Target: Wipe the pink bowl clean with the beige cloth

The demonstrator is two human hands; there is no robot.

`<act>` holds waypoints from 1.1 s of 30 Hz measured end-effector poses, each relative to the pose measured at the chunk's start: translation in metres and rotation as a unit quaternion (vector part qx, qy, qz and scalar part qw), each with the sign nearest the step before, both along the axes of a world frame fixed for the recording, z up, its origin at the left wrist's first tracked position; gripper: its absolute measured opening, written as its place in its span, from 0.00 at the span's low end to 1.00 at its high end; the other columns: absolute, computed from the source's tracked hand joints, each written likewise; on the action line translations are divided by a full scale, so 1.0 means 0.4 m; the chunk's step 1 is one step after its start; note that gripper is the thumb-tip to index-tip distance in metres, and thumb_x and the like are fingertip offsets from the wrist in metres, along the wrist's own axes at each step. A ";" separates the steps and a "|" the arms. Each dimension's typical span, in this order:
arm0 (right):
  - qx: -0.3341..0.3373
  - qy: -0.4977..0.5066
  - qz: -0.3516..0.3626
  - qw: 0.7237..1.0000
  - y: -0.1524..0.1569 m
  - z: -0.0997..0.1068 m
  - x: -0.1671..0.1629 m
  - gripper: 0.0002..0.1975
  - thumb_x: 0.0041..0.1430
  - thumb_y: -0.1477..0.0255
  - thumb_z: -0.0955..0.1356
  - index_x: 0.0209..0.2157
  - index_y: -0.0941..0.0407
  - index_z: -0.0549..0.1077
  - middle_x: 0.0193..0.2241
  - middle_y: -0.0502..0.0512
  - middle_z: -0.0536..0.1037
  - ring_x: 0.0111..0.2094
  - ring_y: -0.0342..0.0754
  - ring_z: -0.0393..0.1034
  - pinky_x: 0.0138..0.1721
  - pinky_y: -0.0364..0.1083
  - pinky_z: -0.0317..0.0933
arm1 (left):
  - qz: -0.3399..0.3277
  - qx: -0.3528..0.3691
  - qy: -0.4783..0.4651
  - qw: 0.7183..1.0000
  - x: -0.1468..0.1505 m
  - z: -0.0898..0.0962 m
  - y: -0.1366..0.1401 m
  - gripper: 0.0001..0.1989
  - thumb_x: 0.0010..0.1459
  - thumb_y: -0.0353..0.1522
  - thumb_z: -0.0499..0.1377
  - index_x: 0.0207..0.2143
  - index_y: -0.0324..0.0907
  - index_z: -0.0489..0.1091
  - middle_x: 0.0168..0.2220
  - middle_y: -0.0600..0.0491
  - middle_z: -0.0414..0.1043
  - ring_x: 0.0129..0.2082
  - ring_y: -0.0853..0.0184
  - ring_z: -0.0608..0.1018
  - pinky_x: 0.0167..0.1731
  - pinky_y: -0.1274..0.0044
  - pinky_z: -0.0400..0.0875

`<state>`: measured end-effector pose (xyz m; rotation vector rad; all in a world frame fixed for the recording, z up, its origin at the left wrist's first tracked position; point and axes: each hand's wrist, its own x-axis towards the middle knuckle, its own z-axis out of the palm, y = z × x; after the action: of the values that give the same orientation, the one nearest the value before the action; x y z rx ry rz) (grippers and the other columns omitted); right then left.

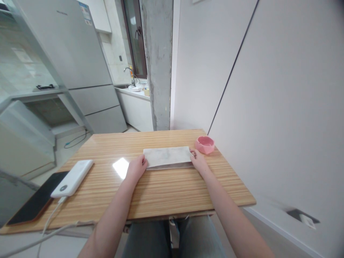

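Observation:
A folded off-white cloth [166, 156] lies as a long flat strip across the wooden table, its near edge slightly parted into layers. Whether it is thin fabric or paper is hard to tell. My left hand [138, 167] is closed on the strip's left end, fingers curled and thumb on top. At the opposite end my right hand [198, 159] pinches the right edge between thumb and fingers. Just beyond the right hand sits a pink faceted bowl [205, 150], like an ashtray, not touched by it.
The wood-grain table [172, 195] ends at a white wall [268, 107] on the right. On its left side, a white power bank [76, 177] with a plugged-in cable [51, 215] rests partly over a dark flat panel [34, 202]. A fridge [67, 53] and sink stand behind.

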<state>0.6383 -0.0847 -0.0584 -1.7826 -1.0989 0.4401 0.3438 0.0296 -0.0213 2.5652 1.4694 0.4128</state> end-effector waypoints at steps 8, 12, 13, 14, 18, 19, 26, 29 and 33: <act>-0.125 -0.195 -0.032 0.972 -0.018 0.031 -0.028 0.21 0.49 0.76 0.64 0.48 0.57 0.68 0.34 0.57 0.75 0.37 0.50 0.68 0.38 0.45 0.57 | 0.028 -0.003 -0.006 1.000 0.002 -0.015 0.008 0.11 0.57 0.36 0.49 0.23 0.43 0.58 0.24 0.52 0.67 0.28 0.65 0.70 0.27 0.75 0.54; -0.118 -0.253 -0.080 0.957 -0.039 0.046 -0.046 0.29 0.49 0.76 0.64 0.55 0.58 0.62 0.43 0.63 0.73 0.44 0.56 0.67 0.44 0.49 0.58 | 0.030 -0.007 -0.023 0.999 -0.002 -0.013 -0.002 0.07 0.55 0.35 0.52 0.26 0.43 0.60 0.27 0.52 0.68 0.30 0.63 0.71 0.29 0.75 0.59; -0.097 -0.280 -0.099 0.950 -0.040 0.055 -0.052 0.30 0.49 0.76 0.64 0.56 0.59 0.62 0.46 0.65 0.71 0.47 0.58 0.65 0.47 0.51 0.56 | 0.035 0.008 -0.035 0.999 0.000 -0.006 -0.010 0.06 0.55 0.35 0.53 0.28 0.43 0.62 0.30 0.50 0.68 0.31 0.63 0.71 0.30 0.75 0.61; -0.069 -0.306 -0.106 0.944 -0.036 0.065 -0.058 0.30 0.50 0.77 0.63 0.57 0.60 0.61 0.49 0.66 0.69 0.51 0.59 0.61 0.50 0.53 0.54 | 0.039 0.033 -0.050 0.997 0.006 0.004 -0.019 0.06 0.54 0.36 0.53 0.32 0.42 0.63 0.33 0.49 0.69 0.34 0.62 0.72 0.32 0.74 0.62; 0.012 -0.341 0.019 0.940 0.019 0.103 -0.100 0.23 0.58 0.73 0.59 0.56 0.59 0.62 0.57 0.62 0.63 0.59 0.55 0.53 0.58 0.53 0.47 | -0.048 0.117 -0.101 0.987 0.079 0.051 -0.046 0.14 0.59 0.36 0.48 0.45 0.41 0.64 0.46 0.43 0.68 0.47 0.59 0.71 0.48 0.70 0.62; 0.009 -0.338 0.058 0.939 0.039 0.104 -0.112 0.22 0.60 0.70 0.59 0.56 0.58 0.63 0.58 0.61 0.63 0.59 0.55 0.53 0.59 0.53 0.46 | -0.103 0.096 -0.099 0.985 0.106 0.055 -0.045 0.15 0.61 0.36 0.46 0.47 0.41 0.64 0.48 0.44 0.68 0.49 0.59 0.70 0.50 0.70 0.61; -0.116 -0.324 0.058 0.937 0.096 0.012 -0.125 0.28 0.61 0.59 0.60 0.58 0.60 0.61 0.61 0.67 0.59 0.62 0.59 0.49 0.61 0.58 0.38 | -0.119 -0.007 0.016 0.993 0.170 -0.041 0.030 0.26 0.62 0.42 0.45 0.59 0.43 0.57 0.64 0.42 0.51 0.64 0.54 0.54 0.59 0.58 0.44; -0.149 -0.327 -0.020 0.933 0.081 -0.015 -0.105 0.30 0.61 0.58 0.59 0.59 0.62 0.60 0.61 0.69 0.57 0.62 0.61 0.48 0.60 0.58 0.39 | -0.056 0.014 0.033 0.998 0.129 -0.061 0.041 0.26 0.62 0.41 0.44 0.59 0.42 0.57 0.64 0.41 0.50 0.64 0.53 0.53 0.59 0.56 0.43; -0.179 -0.336 -0.075 0.922 0.072 -0.017 -0.107 0.33 0.61 0.58 0.59 0.60 0.66 0.57 0.62 0.70 0.55 0.63 0.62 0.46 0.60 0.57 0.39 | 0.081 0.080 0.044 0.993 0.078 -0.022 0.027 0.25 0.61 0.37 0.44 0.57 0.35 0.60 0.59 0.35 0.59 0.59 0.51 0.61 0.56 0.58 0.51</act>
<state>0.5955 -0.0558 -0.0651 -2.4204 -1.3879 -0.0981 0.3748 0.0402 -0.0300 2.6255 1.7501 0.4625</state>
